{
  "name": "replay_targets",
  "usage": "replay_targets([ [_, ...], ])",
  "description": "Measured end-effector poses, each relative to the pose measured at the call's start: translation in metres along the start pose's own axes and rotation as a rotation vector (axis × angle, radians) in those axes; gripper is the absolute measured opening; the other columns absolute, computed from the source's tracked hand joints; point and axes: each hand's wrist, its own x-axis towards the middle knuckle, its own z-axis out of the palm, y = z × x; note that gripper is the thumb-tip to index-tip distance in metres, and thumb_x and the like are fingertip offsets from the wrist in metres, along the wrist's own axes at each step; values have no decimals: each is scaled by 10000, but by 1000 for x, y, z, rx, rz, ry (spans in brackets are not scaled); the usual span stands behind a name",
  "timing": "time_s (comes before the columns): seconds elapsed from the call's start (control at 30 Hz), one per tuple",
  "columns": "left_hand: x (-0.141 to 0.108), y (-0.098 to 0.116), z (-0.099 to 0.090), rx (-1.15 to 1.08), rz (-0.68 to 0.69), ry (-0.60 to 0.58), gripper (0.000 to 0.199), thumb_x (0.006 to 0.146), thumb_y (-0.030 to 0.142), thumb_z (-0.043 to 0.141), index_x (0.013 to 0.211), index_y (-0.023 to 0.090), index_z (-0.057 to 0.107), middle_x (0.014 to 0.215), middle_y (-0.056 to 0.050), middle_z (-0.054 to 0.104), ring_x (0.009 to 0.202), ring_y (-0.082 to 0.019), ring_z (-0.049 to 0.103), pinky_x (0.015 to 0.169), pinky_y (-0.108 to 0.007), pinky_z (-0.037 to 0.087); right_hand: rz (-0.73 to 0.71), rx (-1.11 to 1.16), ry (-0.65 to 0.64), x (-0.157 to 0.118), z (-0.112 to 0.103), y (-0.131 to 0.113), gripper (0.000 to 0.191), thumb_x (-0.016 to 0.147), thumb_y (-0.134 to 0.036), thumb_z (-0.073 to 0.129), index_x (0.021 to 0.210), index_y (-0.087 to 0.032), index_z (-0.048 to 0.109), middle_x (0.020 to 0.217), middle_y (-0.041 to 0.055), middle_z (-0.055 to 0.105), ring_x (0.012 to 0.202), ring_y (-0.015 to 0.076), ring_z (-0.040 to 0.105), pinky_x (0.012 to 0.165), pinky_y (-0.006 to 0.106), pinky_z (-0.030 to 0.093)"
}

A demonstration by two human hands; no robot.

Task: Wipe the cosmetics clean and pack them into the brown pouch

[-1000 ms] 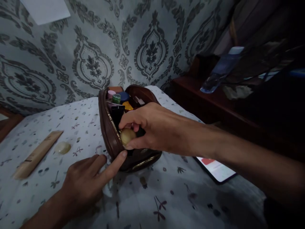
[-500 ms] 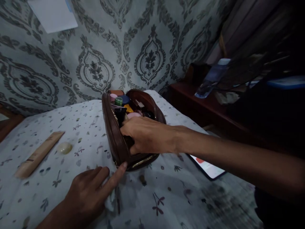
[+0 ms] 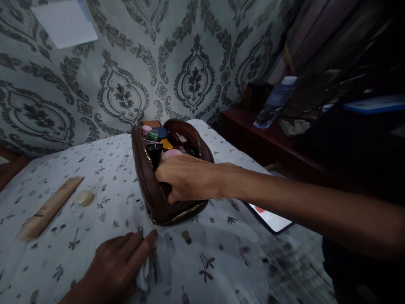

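A brown zippered toiletry bag (image 3: 144, 181) lies open on the patterned bedsheet, packed with small cosmetics. Inside its near end is my right hand (image 3: 183, 177), fingers bent down; whatever they grip is hidden. Around that hand are a pink item (image 3: 173, 153), a black-capped tube (image 3: 154, 154), a green-lidded jar (image 3: 153, 135), a dark blue round lid (image 3: 162, 133) and a yellow item (image 3: 166, 144). My left hand (image 3: 118, 261) is closed on the sheet in front of the bag, with a crumpled whitish tissue (image 3: 144, 274) showing under its fingers.
To the left lie a beige flat tube (image 3: 52, 207) and a pale round item (image 3: 84, 198). A lit phone (image 3: 274, 221) is right of the bag, partly under my forearm. A water bottle (image 3: 275, 103) stands on the dark red furniture (image 3: 243, 124). The patterned wall (image 3: 126, 50) rises behind.
My left index finger has drawn back from the bag's front corner and folded in toward the other fingers. My right hand stays in the bag. The whole view has shifted slightly.
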Motion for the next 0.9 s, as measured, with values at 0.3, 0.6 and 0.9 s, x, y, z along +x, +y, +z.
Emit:
replay_targets([
  [0.3, -1, 6, 9, -59, -11, 31, 357, 829, -37, 320, 1027, 110, 579, 625, -20, 655, 460, -157, 631, 386, -256, 489, 129, 141, -9, -7, -1, -8, 133, 708, -133, 743, 831, -150, 695, 767, 12, 642, 708, 144, 542, 632, 248, 348],
  [0.6, -20, 1, 20, -159, -102, 3, 381, 779, 6, 358, 1057, 139, 583, 671, -30, 664, 494, -170, 639, 397, -255, 482, 111, 244, 165, -37, -16, -12, 138, 881, -160, 670, 1013, -158, 712, 1005, 48, 666, 859, 166, 606, 769, 279, 436],
  [0.9, -39, -7, 27, -411, -235, -140, 220, 946, 200, 402, 1082, 175, 573, 646, -2, 597, 495, -151, 584, 410, -236, 428, 24, 127, 356, -92, 44, -31, 88, 933, -174, 600, 973, -231, 654, 983, 47, 689, 915, 202, 610, 817, 332, 536],
])
